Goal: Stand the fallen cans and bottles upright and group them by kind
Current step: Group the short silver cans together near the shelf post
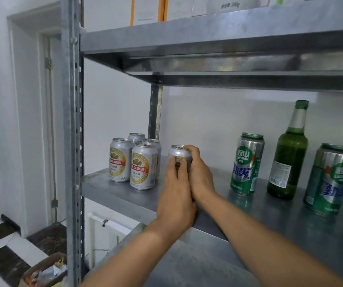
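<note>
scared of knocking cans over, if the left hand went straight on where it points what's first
The silver can that the left hand holds comes first; past it, likely just the back wall.

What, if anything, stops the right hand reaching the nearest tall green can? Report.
Likely yes: bare shelf lies between the right hand and that green can, though it must first release the silver can.

A grey galvanised metal shelving rack [71,141] with perforated uprights is set against a white wall [114,104], with a white-framed doorway [32,100] seen at its left. A brown cardboard box [42,268] filled with crumpled scraps is placed on the dark-and-white tiled floor [5,264] below.
</note>
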